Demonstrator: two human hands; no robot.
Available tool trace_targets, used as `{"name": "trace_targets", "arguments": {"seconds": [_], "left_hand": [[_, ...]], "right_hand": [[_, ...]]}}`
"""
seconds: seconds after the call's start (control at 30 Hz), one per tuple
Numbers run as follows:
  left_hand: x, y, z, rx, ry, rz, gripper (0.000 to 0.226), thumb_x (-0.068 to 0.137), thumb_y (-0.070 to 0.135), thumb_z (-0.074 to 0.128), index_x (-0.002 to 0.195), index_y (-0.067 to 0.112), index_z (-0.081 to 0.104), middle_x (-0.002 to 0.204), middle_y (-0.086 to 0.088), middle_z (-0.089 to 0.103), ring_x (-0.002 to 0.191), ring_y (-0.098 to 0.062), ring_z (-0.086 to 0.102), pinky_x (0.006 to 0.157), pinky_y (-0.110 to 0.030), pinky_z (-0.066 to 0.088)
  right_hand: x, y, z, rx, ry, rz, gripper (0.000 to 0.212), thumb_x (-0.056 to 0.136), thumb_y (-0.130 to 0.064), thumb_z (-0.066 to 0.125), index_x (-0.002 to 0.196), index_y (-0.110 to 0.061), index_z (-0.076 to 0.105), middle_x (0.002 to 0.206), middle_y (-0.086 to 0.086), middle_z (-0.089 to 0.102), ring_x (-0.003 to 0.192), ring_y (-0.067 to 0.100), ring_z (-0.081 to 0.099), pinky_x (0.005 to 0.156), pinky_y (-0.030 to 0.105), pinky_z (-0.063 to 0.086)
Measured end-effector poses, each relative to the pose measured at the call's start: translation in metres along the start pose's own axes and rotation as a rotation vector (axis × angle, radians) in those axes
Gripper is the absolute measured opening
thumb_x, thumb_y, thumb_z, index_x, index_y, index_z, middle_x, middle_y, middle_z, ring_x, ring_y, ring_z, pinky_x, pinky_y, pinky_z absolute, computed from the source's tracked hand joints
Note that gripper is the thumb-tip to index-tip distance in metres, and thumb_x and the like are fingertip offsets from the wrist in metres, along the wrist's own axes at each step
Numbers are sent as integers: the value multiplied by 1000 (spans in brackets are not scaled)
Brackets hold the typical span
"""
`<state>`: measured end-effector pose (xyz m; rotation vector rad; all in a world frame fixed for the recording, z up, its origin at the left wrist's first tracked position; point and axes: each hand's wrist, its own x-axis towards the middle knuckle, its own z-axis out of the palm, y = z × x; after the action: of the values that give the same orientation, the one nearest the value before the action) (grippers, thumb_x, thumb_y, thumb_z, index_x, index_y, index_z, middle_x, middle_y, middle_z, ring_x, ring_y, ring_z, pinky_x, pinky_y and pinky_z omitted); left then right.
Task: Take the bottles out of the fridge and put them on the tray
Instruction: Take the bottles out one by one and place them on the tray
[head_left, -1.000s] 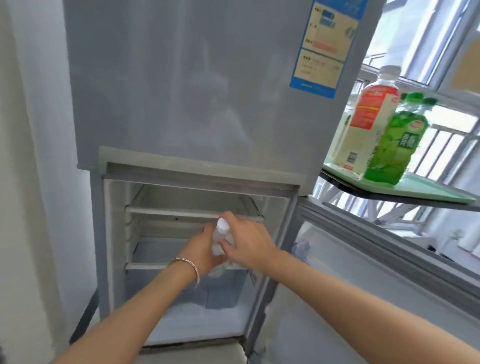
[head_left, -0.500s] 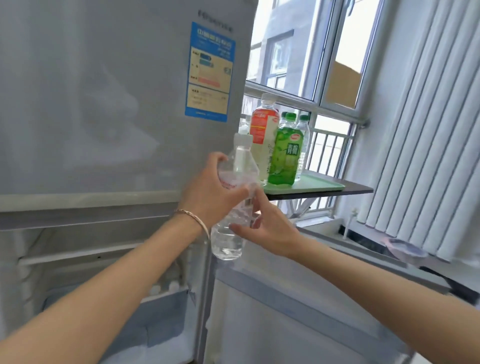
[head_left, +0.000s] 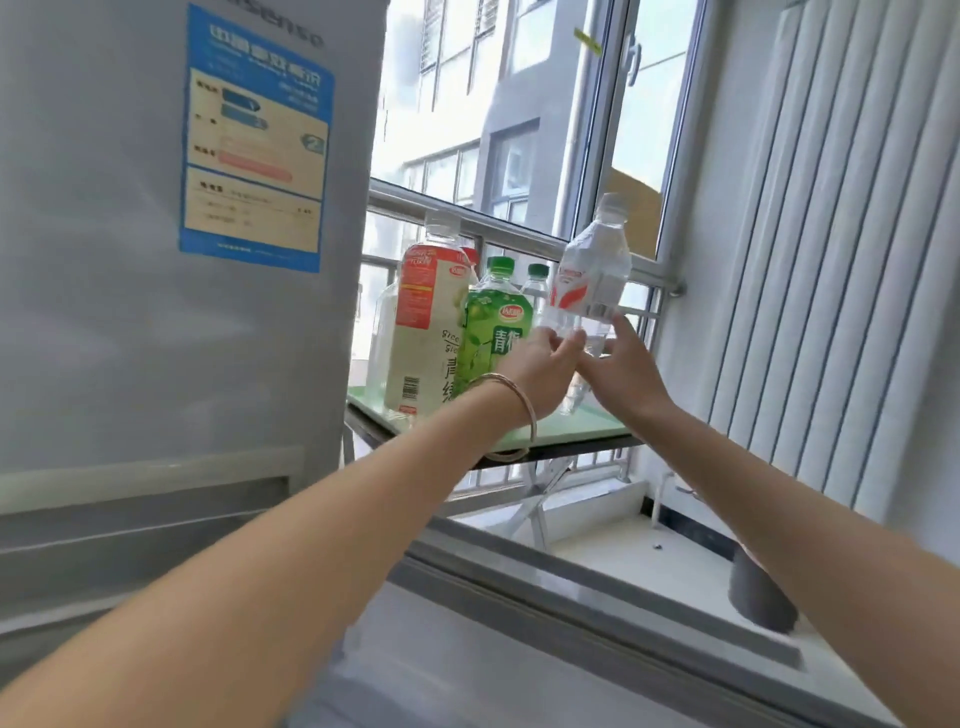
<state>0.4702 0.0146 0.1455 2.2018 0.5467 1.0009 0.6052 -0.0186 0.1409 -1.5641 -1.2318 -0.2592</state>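
A clear water bottle (head_left: 592, 275) with a red-and-white label is tilted in the air above the right part of the pale green tray (head_left: 571, 431). My left hand (head_left: 535, 371) and my right hand (head_left: 621, 364) both grip its lower end. On the tray stand a tall bottle with a red-and-cream label (head_left: 426, 322), a green tea bottle (head_left: 496, 322) and a green-capped bottle (head_left: 536, 280) behind it. The fridge (head_left: 156, 260) fills the left side, its upper door closed.
The tray rests on a dark folding table (head_left: 519, 457) by the window (head_left: 519, 130). The open lower fridge door's top edge (head_left: 597, 592) runs across below my arms. White vertical blinds (head_left: 831, 260) hang at the right. A grey cylinder (head_left: 761, 595) stands on the floor.
Both hands have carried the water bottle from in front of the fridge up and right to above the tray. The view has turned right, toward the window.
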Motion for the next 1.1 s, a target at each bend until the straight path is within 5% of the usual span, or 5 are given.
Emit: {"name": "trace_targets", "arguments": {"seconds": [0.13, 0.53, 0.63, 0.77, 1.1], "left_hand": [[30, -25, 31, -87, -48, -60, 50, 101, 43, 28, 129, 4, 43, 108, -7, 55, 97, -20, 53, 88, -33, 42], [66, -62, 56, 106, -99, -251, 79, 96, 57, 23, 151, 3, 3, 131, -25, 54, 119, -36, 55, 102, -45, 44], [57, -60, 50, 119, -75, -187, 71, 98, 52, 28, 147, 2, 17, 129, -22, 57, 116, -34, 57, 90, -38, 45], [30, -51, 26, 196, 2, -31, 62, 99, 46, 33, 146, 7, 25, 126, -16, 59, 111, -29, 59, 91, -36, 48], [-100, -55, -98, 424, 117, -79, 39, 97, 37, 43, 124, 12, 52, 116, -12, 65, 102, -29, 62, 87, -37, 51]], "right_hand": [[32, 40, 23, -78, -38, 22, 58, 82, -45, 66, 133, -24, 46, 116, 3, 68, 100, 25, 66, 88, 40, 53], [67, 100, 68, -136, -234, 130, 68, 93, -35, 57, 149, -10, 28, 125, 11, 62, 116, 30, 58, 102, 39, 45], [51, 85, 62, -118, -124, 112, 74, 89, -44, 63, 142, -4, 32, 99, 0, 55, 100, 22, 56, 92, 36, 44], [14, 48, 49, -76, 206, -95, 10, 90, -17, 61, 95, -11, 56, 77, 0, 57, 68, 17, 56, 59, 19, 39], [-84, -85, 102, -72, -150, -322, 13, 81, -11, 63, 93, -11, 66, 76, 2, 67, 70, 22, 65, 65, 36, 56]]}}
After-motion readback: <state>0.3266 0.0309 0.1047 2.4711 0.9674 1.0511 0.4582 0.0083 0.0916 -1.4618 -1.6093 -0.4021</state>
